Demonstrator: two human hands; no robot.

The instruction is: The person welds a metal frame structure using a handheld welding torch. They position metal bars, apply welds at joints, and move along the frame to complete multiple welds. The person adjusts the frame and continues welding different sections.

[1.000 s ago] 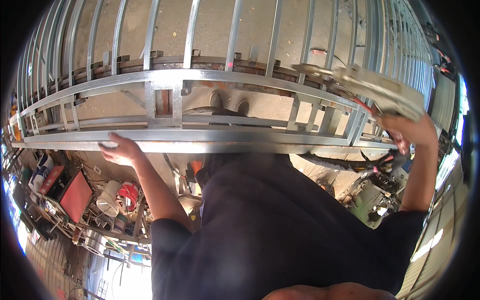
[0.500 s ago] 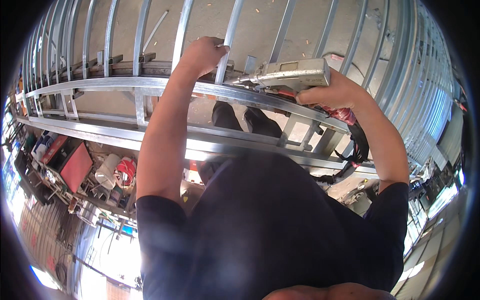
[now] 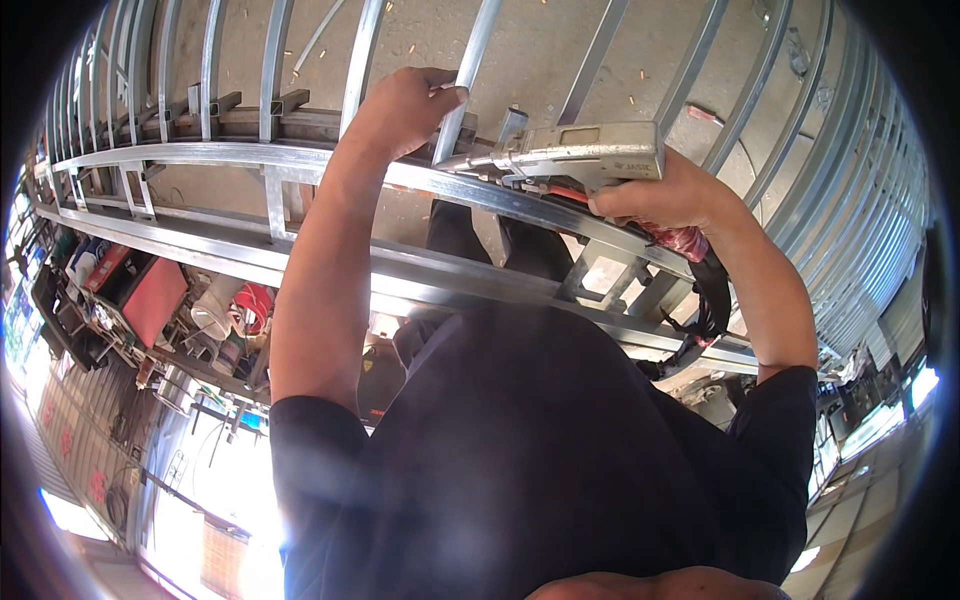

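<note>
hands (image 3: pixel 405 105) on bar (image 3: pixel 470 70), tool (image 3: pixel 585 155)

One head-worn fisheye view looks steeply down, close over a steel frame (image 3: pixel 300 160).

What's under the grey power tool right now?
Under the grey power tool runs a galvanized steel rail, with the person's dark trouser legs and concrete floor beyond. The right hand covers the grip; the left hand holds an upright bar. The tool's tip contact is unclear.
</note>
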